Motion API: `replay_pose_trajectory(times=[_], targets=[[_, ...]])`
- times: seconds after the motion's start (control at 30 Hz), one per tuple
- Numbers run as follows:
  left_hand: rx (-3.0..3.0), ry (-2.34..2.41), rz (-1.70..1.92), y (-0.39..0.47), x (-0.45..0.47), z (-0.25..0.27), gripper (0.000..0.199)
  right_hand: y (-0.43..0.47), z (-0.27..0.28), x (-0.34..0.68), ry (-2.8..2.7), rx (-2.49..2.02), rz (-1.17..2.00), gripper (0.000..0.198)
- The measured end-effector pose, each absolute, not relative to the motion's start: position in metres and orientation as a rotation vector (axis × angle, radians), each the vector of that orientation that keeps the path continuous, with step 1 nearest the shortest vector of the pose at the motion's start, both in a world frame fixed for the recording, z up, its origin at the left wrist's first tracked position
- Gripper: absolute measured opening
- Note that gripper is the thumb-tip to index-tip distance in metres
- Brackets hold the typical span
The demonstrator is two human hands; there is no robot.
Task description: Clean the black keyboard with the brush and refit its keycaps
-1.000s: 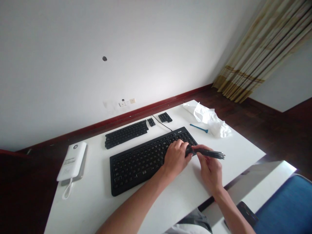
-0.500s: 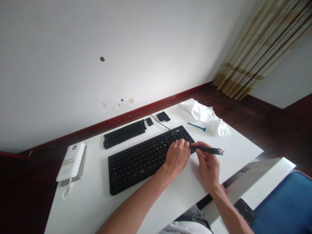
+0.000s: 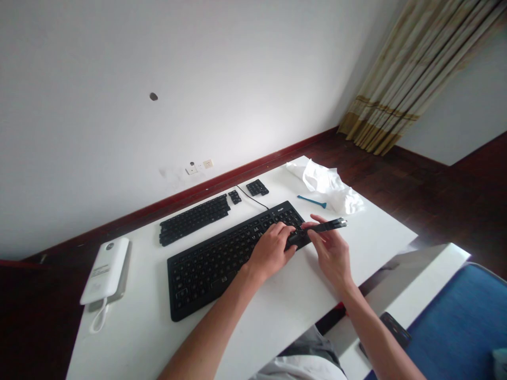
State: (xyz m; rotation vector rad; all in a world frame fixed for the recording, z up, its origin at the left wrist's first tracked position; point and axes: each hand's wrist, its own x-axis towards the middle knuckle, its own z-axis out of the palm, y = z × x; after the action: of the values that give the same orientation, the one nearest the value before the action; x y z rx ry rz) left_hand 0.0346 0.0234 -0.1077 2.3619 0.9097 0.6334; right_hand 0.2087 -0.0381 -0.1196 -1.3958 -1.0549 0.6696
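Keyboard (image 3: pixel 206 266), black, oblong, lower centre of frame: left hand (image 3: pixel 271 247) at its right end, grip indeterminable; right hand (image 3: pixel 330 252) pinching a slim black tool (image 3: pixel 329 226). White tabletop (image 3: pixel 378 237) extends rightward to its edge.

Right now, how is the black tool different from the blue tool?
The black tool is in the right hand, but the blue tool lies on the table. The black tool looks thicker; the blue tool looks thinner. Their colours differ too. Both tools are long and narrow.
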Motion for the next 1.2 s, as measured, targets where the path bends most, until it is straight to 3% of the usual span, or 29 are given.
replay_pose_trajectory(times=[0.37,0.93,1.2], targets=[[2.312,0.909,0.689,0.026,0.037,-0.108,0.026,-0.035,-0.133,0.207,-0.626,-1.23,0.762,0.04],[2.419,0.972,0.671,0.024,0.04,-0.118,0.027,-0.05,-0.129,0.187,-1.01,-1.394,0.417,0.027],[2.442,0.939,0.672,0.024,0.039,-0.116,0.03,-0.038,-0.12,0.223,-1.001,-1.536,0.253,0.045]])
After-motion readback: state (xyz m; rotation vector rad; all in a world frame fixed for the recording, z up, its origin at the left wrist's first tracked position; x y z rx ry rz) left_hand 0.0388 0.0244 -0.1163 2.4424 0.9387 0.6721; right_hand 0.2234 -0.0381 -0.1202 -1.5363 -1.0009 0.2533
